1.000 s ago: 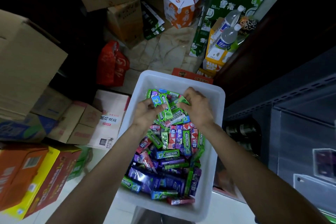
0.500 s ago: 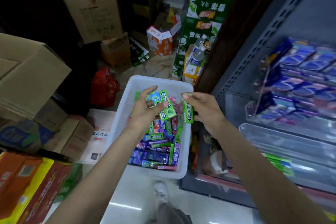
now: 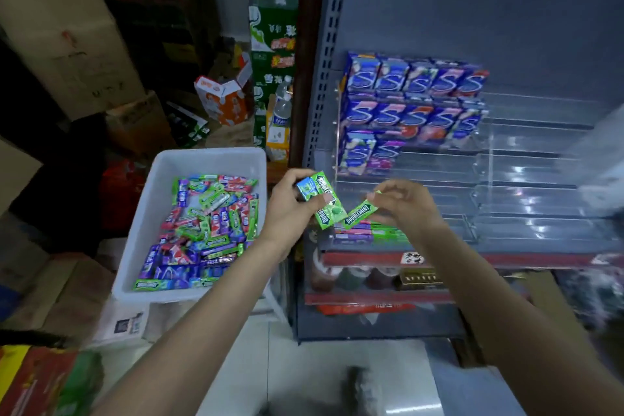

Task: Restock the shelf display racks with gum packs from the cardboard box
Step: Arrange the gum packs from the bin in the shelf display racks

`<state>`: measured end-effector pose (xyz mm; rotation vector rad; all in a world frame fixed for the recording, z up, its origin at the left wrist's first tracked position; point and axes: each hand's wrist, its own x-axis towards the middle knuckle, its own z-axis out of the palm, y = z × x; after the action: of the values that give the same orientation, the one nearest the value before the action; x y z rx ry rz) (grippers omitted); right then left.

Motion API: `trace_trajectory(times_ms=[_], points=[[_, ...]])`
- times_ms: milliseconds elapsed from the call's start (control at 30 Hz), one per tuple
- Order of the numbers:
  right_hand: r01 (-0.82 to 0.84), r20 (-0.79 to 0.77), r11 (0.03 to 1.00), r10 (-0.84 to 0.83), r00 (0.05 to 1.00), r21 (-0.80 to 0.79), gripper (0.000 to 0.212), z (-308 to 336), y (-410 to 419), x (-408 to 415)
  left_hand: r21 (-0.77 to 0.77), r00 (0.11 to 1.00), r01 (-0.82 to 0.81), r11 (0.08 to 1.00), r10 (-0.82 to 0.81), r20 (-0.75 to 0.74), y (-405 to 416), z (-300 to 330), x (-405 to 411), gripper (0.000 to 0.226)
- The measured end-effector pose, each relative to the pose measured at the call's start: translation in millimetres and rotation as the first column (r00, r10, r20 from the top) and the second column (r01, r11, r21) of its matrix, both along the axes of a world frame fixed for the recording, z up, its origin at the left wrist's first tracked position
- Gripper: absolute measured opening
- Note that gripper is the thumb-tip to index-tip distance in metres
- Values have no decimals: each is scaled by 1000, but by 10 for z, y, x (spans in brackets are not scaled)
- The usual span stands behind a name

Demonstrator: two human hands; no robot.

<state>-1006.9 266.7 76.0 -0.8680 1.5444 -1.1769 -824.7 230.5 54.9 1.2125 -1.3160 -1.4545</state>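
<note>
Head view shows my left hand [image 3: 287,209] holding a small stack of gum packs [image 3: 317,199], its fingers [image 3: 297,179] curled over the top edge and the thumb pressed on the front face. I judge this grip serves as a supply magazine: the stack is kept fanned so that single packs can be drawn off. My right hand [image 3: 403,204] pinches one green Doublemint pack [image 3: 359,213] by its upper end between thumb and fingertips, the other fingers loosely curled. The pack hangs tilted, its lower end just beside the stack, which suggests it is being separated for placement.

Directly below the right fingers lies the bottom tier of the clear display rack [image 3: 526,179], where a few green and purple packs [image 3: 368,234] already lie flat. Tiers above and to the right of the fingers look unfilled; blue packs [image 3: 412,101] fill the uppermost rows.

Left of the left fingers, well apart, stands the white bin [image 3: 145,213] with the remaining mixed gum. A cardboard box holding gum I cannot identify.
</note>
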Motion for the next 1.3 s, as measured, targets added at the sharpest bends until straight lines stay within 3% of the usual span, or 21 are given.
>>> trace_trajectory(times_ms=[300, 533, 633, 800, 900, 1133, 1300], points=[[53, -203, 998, -59, 977, -34, 14, -345, 116, -1253, -32, 995, -91, 995, 93, 34, 213, -48, -948, 37], [-138, -381, 990, 139, 914, 30, 8, -734, 35, -1757, 30, 968, -239, 970, 237, 79, 347, -226, -1417, 38], [-252, -511, 966, 248, 823, 62, 7, -818, 51, -1822, 19, 957, -273, 962, 270, 108, 421, -294, -1539, 38], [-445, -717, 881, 413, 562, 159, 15, -831, 122, -1878, 24, 947, -304, 952, 299, 118, 494, -323, -1650, 35], [-517, -710, 818, 519, 476, 252, 25, -880, 170, -1876, 19, 948, -302, 953, 299, 109, 514, -280, -1688, 35], [-607, -716, 732, 599, 359, 307, 33, -915, 170, -1804, 33, 938, -329, 944, 322, 132, 590, -289, -1737, 35], [-597, -684, 736, 615, 392, 319, 36, -907, 106, -1804, 45, 938, -335, 941, 328, 116, 646, -280, -1776, 36]])
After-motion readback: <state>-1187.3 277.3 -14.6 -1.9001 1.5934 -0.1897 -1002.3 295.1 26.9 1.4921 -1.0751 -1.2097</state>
